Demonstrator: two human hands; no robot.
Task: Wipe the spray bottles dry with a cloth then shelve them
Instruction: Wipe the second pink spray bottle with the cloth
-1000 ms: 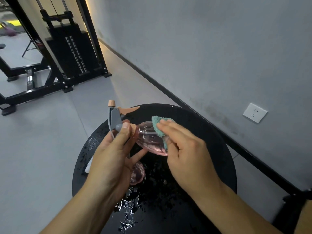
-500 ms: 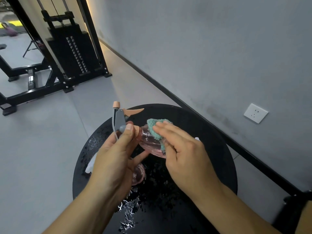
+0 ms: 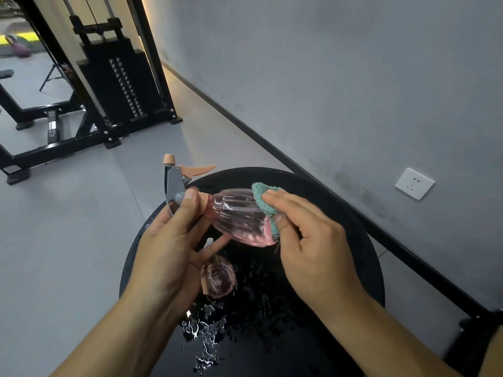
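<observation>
A clear pink spray bottle (image 3: 236, 214) with a grey head and peach trigger lies sideways in the air above a round black table (image 3: 353, 240). My left hand (image 3: 168, 248) grips it at the neck, thumb on the grey head. My right hand (image 3: 307, 240) holds a teal cloth (image 3: 262, 198) wrapped over the bottle's base end. A second pink bottle (image 3: 217, 277) lies on the wet tabletop under my left hand, partly hidden by it.
Water drops and puddles (image 3: 206, 338) cover the table's near half. A grey wall with a white socket (image 3: 414, 183) runs along the right. A black weight machine (image 3: 114, 85) stands on the grey floor at the back left.
The cloth has slid from the bottle's shoulder toward its base end, baring more of the pink body. My left hand keeps its grip on the neck.
</observation>
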